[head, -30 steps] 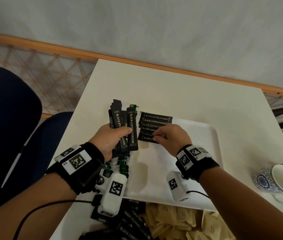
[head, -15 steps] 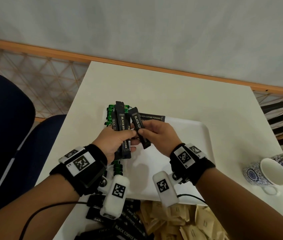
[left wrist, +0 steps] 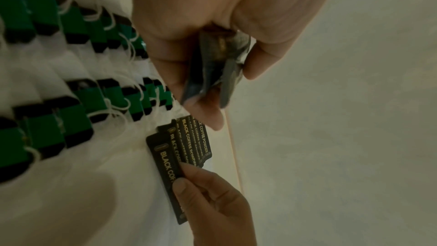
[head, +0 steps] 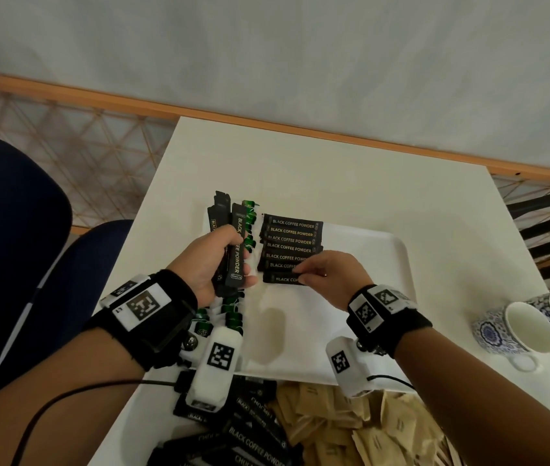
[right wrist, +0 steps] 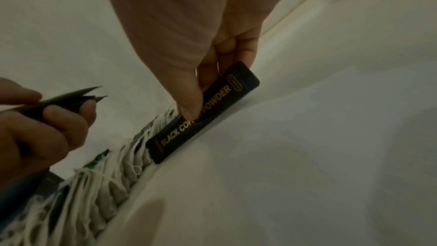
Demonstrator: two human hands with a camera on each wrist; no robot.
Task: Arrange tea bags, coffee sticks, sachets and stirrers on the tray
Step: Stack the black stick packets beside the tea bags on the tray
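On the white tray [head: 398, 260], the right hand [head: 329, 275] pinches one black coffee stick [head: 282, 279] between thumb and fingertips, laying it flat at the 6 o'clock end of a shingled column of coffee sticks [head: 290, 242]. The left hand [head: 211, 264], at about 9 o'clock from that column, is closed round a small bundle of sticks [head: 233, 250] held upright above the tea bags [head: 233, 317], which lie in rows along the tray's 9 o'clock edge. How many sticks the bundle holds is hard to tell; a few, it seems.

The sticks look light, thin and fairly stiff, with a glossy film that probably slides easily, so a nudge could skew the column. A fingertip pinch near one end or mid-length should suffice. More sticks and tan sachets [head: 361, 428] wait at 6 o'clock, off the tray.
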